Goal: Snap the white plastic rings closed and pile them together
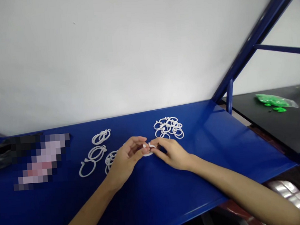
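Observation:
Between my two hands is a white plastic curtain ring (pixel 148 154), its two small ends pinched apart at the top. My left hand (pixel 127 159) closes thumb and fingers on one end. The other end sits in the fingertips of my right hand (pixel 173 153), which is also closed. Fingers cover much of the ring. Just beyond my right hand lies a pile of loose white rings (pixel 168 126). Left of my left hand are linked rings (pixel 93 159) and a bunch of rings (pixel 101 137). Another group of rings (pixel 109 160) is partly hidden behind my left hand.
Everything rests on a blue tabletop (pixel 151 201) against a pale wall (pixel 135 51). A dark bag-like item (pixel 0 153) and a pixelated patch are at the left. A blue frame post (pixel 248 44) rises at right, before a black table (pixel 269 124) with a green-filled bag (pixel 275 100).

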Motion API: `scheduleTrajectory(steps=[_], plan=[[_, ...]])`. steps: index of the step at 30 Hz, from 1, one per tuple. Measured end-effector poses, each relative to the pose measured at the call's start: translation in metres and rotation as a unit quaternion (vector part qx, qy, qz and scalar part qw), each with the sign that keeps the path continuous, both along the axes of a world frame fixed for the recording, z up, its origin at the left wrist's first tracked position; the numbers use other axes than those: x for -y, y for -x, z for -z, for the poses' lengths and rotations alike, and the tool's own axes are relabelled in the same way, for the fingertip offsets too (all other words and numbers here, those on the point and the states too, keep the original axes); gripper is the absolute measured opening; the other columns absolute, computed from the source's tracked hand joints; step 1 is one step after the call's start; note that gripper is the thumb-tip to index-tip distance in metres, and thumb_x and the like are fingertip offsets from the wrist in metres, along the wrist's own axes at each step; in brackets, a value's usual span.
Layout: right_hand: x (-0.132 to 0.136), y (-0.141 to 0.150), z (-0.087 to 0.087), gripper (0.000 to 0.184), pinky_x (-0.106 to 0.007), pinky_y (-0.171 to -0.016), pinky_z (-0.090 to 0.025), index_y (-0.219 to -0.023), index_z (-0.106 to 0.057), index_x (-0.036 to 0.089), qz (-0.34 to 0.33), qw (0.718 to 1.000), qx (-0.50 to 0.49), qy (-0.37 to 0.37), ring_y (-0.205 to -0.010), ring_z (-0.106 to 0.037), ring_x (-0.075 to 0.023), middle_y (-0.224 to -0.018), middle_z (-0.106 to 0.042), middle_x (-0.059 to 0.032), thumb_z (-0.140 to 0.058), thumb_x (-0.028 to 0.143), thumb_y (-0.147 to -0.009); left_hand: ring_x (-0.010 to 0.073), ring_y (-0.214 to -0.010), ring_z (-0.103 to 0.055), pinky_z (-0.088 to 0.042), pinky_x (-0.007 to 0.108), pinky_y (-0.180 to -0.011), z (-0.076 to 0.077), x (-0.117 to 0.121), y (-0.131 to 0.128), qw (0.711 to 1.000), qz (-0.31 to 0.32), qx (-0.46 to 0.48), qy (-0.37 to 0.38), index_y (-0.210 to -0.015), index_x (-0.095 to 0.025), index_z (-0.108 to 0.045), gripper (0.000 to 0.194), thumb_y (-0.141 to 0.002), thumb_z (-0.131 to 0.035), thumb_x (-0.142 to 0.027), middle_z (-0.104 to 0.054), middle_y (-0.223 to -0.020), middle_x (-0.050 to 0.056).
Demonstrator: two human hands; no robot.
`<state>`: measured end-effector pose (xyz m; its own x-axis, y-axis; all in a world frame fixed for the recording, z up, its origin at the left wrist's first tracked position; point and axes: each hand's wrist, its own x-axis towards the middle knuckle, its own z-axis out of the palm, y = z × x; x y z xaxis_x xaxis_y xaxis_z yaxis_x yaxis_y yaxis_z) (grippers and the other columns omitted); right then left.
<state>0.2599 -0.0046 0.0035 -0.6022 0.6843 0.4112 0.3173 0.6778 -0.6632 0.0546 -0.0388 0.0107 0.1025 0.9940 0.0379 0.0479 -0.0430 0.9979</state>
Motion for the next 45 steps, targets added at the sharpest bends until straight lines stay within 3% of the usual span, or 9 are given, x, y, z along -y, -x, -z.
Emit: scheduleTrajectory(steps=[3,7,11,15,19,24,34,39,45], plan=[[0.000,0.000,0.003,0.019,-0.029,-0.074,-0.057,-0.118,-0.057,0.020,0.016,0.999,-0.039,0.003,-0.081,-0.071,-0.0161,-0.093,-0.073,-0.0042,-0.056,0.024,-0.100,0.0199,-0.089,-0.074,-0.059,0.032,-0.082,0.003,-0.001,0.000,0.996,-0.052,-0.072,-0.011,-0.102,-0.022,-0.069,0.029,-0.083,-0.071,-0.045,-0.077,-0.095,0.004],[-0.001,-0.001,0.005,0.013,-0.030,-0.078,-0.057,-0.106,-0.065,0.020,-0.009,0.997,-0.067,-0.042,-0.087,-0.071,-0.0166,-0.100,-0.075,-0.0067,-0.052,0.024,-0.102,0.0169,-0.073,-0.071,-0.054,0.027,-0.069,0.003,0.002,-0.001,0.973,-0.059,-0.210,-0.078,-0.081,-0.025,-0.073,0.019,-0.086,-0.066,-0.041,-0.076,-0.079,-0.002],[0.004,-0.002,0.004,0.020,-0.032,-0.076,-0.056,-0.104,-0.067,0.020,-0.042,0.993,-0.062,-0.087,-0.082,-0.069,-0.0170,-0.095,-0.075,-0.0065,-0.047,0.023,-0.104,0.0152,-0.064,-0.069,-0.050,0.025,-0.060,0.004,0.009,-0.005,0.947,-0.065,-0.284,-0.135,-0.074,-0.026,-0.071,0.019,-0.088,-0.060,-0.032,-0.076,-0.074,-0.004],[0.019,0.006,0.001,0.020,-0.033,-0.076,-0.055,-0.109,-0.066,0.020,-0.090,0.987,-0.027,-0.131,-0.079,-0.067,-0.0171,-0.093,-0.075,-0.0062,-0.047,0.021,-0.104,0.0146,-0.068,-0.069,-0.053,0.025,-0.066,0.009,0.010,-0.005,0.933,-0.035,-0.282,-0.222,-0.079,-0.025,-0.071,0.025,-0.085,-0.049,-0.017,-0.075,-0.075,-0.002],[0.024,0.011,0.000,0.019,-0.032,-0.070,-0.055,-0.117,-0.062,0.016,-0.042,0.983,-0.037,-0.174,-0.075,-0.063,-0.0180,-0.091,-0.073,-0.0082,-0.050,0.021,-0.102,0.0145,-0.067,-0.070,-0.053,0.025,-0.067,0.006,0.007,-0.002,0.930,-0.036,-0.290,-0.221,-0.084,-0.024,-0.070,0.022,-0.090,-0.049,-0.022,-0.076,-0.079,-0.002],[0.011,0.004,-0.002,0.015,-0.030,-0.072,-0.055,-0.112,-0.064,0.021,0.032,0.987,-0.081,-0.136,-0.076,-0.064,-0.0167,-0.089,-0.072,-0.0049,-0.053,0.021,-0.102,0.0170,-0.071,-0.072,-0.054,0.027,-0.068,-0.002,0.006,-0.003,0.939,-0.074,-0.287,-0.177,-0.086,-0.025,-0.068,0.021,-0.093,-0.057,-0.042,-0.077,-0.080,-0.002],[0.007,-0.001,-0.001,0.017,-0.033,-0.075,-0.055,-0.102,-0.067,0.020,-0.019,0.993,-0.061,-0.102,-0.079,-0.065,-0.0166,-0.099,-0.076,-0.0048,-0.050,0.019,-0.102,0.0132,-0.066,-0.068,-0.052,0.023,-0.068,0.007,0.014,-0.005,0.897,-0.074,-0.327,-0.288,-0.079,-0.024,-0.065,0.017,-0.093,-0.057,-0.026,-0.071,-0.073,-0.003],[0.006,-0.002,-0.003,0.018,-0.035,-0.075,-0.054,-0.108,-0.066,0.019,-0.061,0.990,-0.039,-0.125,-0.079,-0.064,-0.0178,-0.098,-0.076,-0.0050,-0.049,0.019,-0.103,0.0138,-0.068,-0.068,-0.051,0.024,-0.067,0.009,0.014,-0.004,0.893,-0.082,-0.335,-0.288,-0.081,-0.023,-0.064,0.017,-0.094,-0.054,-0.023,-0.071,-0.075,-0.002],[0.005,-0.002,0.000,0.017,-0.034,-0.077,-0.056,-0.103,-0.067,0.020,-0.027,0.993,-0.051,-0.099,-0.081,-0.066,-0.0168,-0.104,-0.077,-0.0048,-0.050,0.018,-0.103,0.0128,-0.065,-0.066,-0.050,0.025,-0.066,0.011,0.016,-0.009,0.881,-0.080,-0.340,-0.319,-0.078,-0.022,-0.062,0.018,-0.095,-0.055,-0.022,-0.068,-0.071,-0.003]])
